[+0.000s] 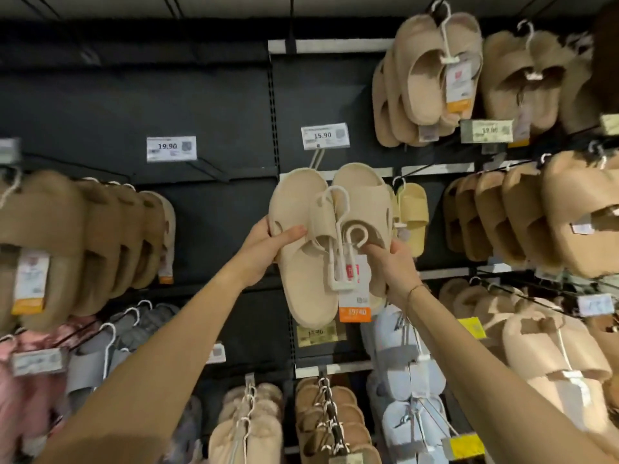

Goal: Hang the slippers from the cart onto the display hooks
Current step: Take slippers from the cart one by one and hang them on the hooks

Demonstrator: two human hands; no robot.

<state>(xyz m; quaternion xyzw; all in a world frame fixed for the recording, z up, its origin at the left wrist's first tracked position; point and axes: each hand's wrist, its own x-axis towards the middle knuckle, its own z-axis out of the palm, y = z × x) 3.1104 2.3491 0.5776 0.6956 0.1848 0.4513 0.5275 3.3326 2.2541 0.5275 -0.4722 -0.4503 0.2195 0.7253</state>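
Observation:
I hold up beige rubber slippers (303,283) on white plastic hangers (335,209) in front of the dark display wall. My left hand (268,246) grips the left slipper's edge, thumb across its strap. My right hand (392,259) grips the right slipper (365,195) from the side, by a second hanger loop (356,234). A white and orange price tag (354,296) dangles from them. Above them a display hook (316,160) juts out under the 15.90 price label (324,136). No cart is in view.
Hooks all around carry slippers: brown pairs (83,242) at left, tan pairs (432,82) at upper right, a yellow pair (410,216) just right of my hands, pale blue ones (398,356) below. A bare hook (207,169) sticks out under the 19.90 label (171,148).

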